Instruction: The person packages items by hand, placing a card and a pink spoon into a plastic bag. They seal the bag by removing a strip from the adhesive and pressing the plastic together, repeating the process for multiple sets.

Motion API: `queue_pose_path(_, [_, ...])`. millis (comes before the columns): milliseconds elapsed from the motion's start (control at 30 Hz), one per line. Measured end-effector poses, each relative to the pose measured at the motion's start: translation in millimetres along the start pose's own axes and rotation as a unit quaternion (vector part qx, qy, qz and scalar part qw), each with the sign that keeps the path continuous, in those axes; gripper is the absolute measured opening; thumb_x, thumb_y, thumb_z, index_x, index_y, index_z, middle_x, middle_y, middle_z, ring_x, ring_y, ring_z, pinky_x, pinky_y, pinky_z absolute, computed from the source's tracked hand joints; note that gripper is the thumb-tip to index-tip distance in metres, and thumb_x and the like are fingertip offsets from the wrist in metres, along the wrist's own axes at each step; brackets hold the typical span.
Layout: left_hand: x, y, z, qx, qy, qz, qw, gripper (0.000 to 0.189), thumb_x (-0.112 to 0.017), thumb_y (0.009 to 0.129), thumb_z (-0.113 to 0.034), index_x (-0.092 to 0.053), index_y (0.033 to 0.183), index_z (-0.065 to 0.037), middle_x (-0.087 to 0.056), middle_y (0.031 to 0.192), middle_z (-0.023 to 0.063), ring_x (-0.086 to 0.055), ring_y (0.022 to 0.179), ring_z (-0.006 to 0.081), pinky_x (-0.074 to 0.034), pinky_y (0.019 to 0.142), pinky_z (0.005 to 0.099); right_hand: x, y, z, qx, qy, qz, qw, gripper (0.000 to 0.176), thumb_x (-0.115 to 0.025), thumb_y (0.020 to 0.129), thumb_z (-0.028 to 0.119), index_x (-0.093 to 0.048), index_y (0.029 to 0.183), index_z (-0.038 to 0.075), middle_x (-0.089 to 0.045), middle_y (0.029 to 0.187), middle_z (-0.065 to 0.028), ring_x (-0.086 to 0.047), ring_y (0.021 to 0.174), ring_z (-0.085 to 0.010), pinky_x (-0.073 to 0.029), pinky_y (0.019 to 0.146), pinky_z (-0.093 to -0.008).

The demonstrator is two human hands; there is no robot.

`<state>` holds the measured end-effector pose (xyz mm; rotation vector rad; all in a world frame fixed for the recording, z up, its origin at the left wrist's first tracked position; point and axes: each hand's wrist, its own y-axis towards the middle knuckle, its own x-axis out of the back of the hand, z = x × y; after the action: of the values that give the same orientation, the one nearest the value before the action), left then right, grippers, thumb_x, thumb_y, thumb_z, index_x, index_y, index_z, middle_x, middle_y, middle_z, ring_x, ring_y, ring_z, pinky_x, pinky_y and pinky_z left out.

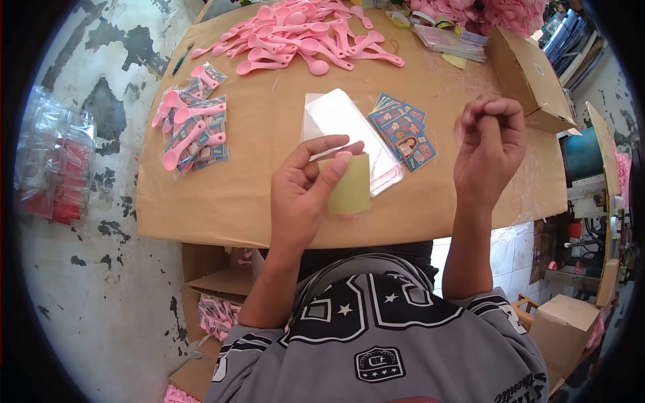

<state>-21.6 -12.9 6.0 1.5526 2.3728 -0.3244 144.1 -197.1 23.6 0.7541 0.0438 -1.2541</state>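
Note:
My left hand [308, 181] pinches a yellow-green card [351, 187] upright between thumb and fingers, above the near half of the table. Behind the card lies a stack of clear plastic bags [342, 121], partly hidden by the hand. A fan of blue printed cards [406, 138] overlaps the right edge of the bags. My right hand [492, 134] is raised over the table's right side, its fingers curled together; I cannot tell whether anything is between them.
Loose pink measuring spoons [306, 43] are heaped at the back of the brown-covered table [215, 208]. At left, more pink spoons lie with blue cards in clear packets [195, 127], near a pen [181, 59]. A cardboard box [527, 80] stands at the right edge.

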Motion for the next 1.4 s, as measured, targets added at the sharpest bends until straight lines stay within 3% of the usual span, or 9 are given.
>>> queue_pose_path(133, [5.3, 6.8, 13.3, -0.081, -0.025, 0.007, 0.996, 0.028, -0.066, 0.105, -0.012, -0.064, 0.128, 0.004, -0.069, 0.134, 0.0233, -0.070, 0.121, 0.0272, -0.064, 0.088, 0.0340, -8.1, -23.6, 5.2, -0.144, -0.072, 0.126, 0.979, 0.013, -0.054, 0.098, -0.002, -0.066, 0.102, 0.000, -0.068, 0.095, -0.0058, -0.057, 0.074, -0.0047, -0.044, 0.065, -0.0196])
queue_pose_path(233, [1.3, 3.8, 8.1, -0.062, -0.044, 0.005, 0.997, 0.026, -0.068, 0.104, -0.010, -0.067, 0.126, 0.005, -0.070, 0.131, 0.0190, -0.069, 0.120, 0.0205, -0.058, 0.098, 0.0344, -27.6, -39.3, -3.1, -0.181, -0.148, 0.211, 0.949, 0.014, -0.063, 0.100, 0.005, -0.069, 0.112, -0.001, -0.069, 0.091, -0.0025, -0.059, 0.075, -0.0044, -0.046, 0.067, -0.0206])
queue_pose_path(367, [8.1, 5.4, 12.7, -0.090, 0.004, 0.020, 0.996, 0.028, -0.068, 0.103, -0.008, -0.067, 0.128, 0.005, -0.073, 0.125, 0.0176, -0.070, 0.116, 0.0195, -0.060, 0.095, 0.0339, -32.7, -44.5, -11.6, -0.195, -0.163, 0.258, 0.932, 0.018, -0.073, 0.100, 0.013, -0.072, 0.113, 0.001, -0.072, 0.092, -0.0002, -0.064, 0.082, -0.0059, -0.049, 0.073, -0.0223])
queue_pose_path(633, [10.2, 2.1, 2.0, -0.070, -0.009, 0.005, 0.998, 0.022, -0.069, 0.102, -0.005, -0.070, 0.121, 0.005, -0.077, 0.113, 0.0187, -0.075, 0.100, 0.0181, -0.060, 0.090, 0.0302, -31.8, -35.8, -2.8, -0.244, -0.061, 0.233, 0.939, 0.011, -0.070, 0.101, 0.008, -0.074, 0.109, 0.001, -0.074, 0.099, -0.0022, -0.068, 0.092, -0.0078, -0.051, 0.079, -0.0240])
queue_pose_path(933, [22.3, 2.8, 6.9, -0.203, 0.027, 0.058, 0.977, 0.011, -0.060, 0.103, 0.004, -0.069, 0.109, 0.005, -0.075, 0.105, 0.0075, -0.073, 0.106, 0.0159, -0.056, 0.090, 0.0275, -20.2, -27.0, -4.3, -0.176, -0.046, 0.311, 0.933, 0.009, -0.066, 0.099, 0.003, -0.075, 0.100, -0.001, -0.070, 0.097, -0.0027, -0.061, 0.088, -0.0076, -0.048, 0.077, -0.0241])
queue_pose_path(1167, [12.0, -4.4, 0.8, -0.134, 0.024, 0.028, 0.990, 0.023, -0.068, 0.100, 0.001, -0.063, 0.122, 0.004, -0.076, 0.114, 0.0132, -0.073, 0.105, 0.0165, -0.056, 0.090, 0.0273, -36.9, -34.9, -0.5, -0.232, -0.113, 0.261, 0.930, 0.013, -0.074, 0.096, 0.001, -0.063, 0.104, 0.002, -0.062, 0.094, 0.0004, -0.059, 0.089, -0.0038, -0.045, 0.065, -0.0176])
queue_pose_path(1233, [4.5, -3.6, -9.6, -0.106, -0.017, 0.028, 0.994, 0.035, -0.071, 0.098, 0.001, -0.061, 0.132, 0.003, -0.076, 0.118, 0.0160, -0.073, 0.101, 0.0150, -0.057, 0.088, 0.0261, -42.2, -36.9, -2.6, -0.222, -0.075, 0.240, 0.942, 0.022, -0.075, 0.094, -0.002, -0.059, 0.110, 0.004, -0.061, 0.094, 0.0011, -0.060, 0.087, -0.0045, -0.047, 0.068, -0.0185])
queue_pose_path(1333, [24.0, -2.8, -7.6, -0.047, 0.116, 0.097, 0.987, 0.049, -0.073, 0.096, 0.005, -0.056, 0.142, 0.004, -0.074, 0.124, 0.0194, -0.073, 0.111, 0.0185, -0.058, 0.089, 0.0251, -42.3, -35.6, 2.3, -0.212, -0.053, 0.248, 0.944, 0.033, -0.075, 0.093, -0.006, -0.056, 0.119, 0.003, -0.064, 0.101, -0.0016, -0.063, 0.091, -0.0061, -0.053, 0.077, -0.0213])
queue_pose_path(1400, [28.3, -4.7, -7.4, -0.117, 0.164, 0.099, 0.974, 0.043, -0.072, 0.095, 0.008, -0.063, 0.137, 0.004, -0.075, 0.125, 0.0166, -0.073, 0.111, 0.0187, -0.058, 0.092, 0.0280, -38.2, -33.8, 7.3, -0.205, -0.078, 0.258, 0.941, 0.034, -0.074, 0.093, -0.006, -0.057, 0.121, 0.003, -0.065, 0.103, -0.0031, -0.064, 0.094, -0.0070, -0.054, 0.081, -0.0223])
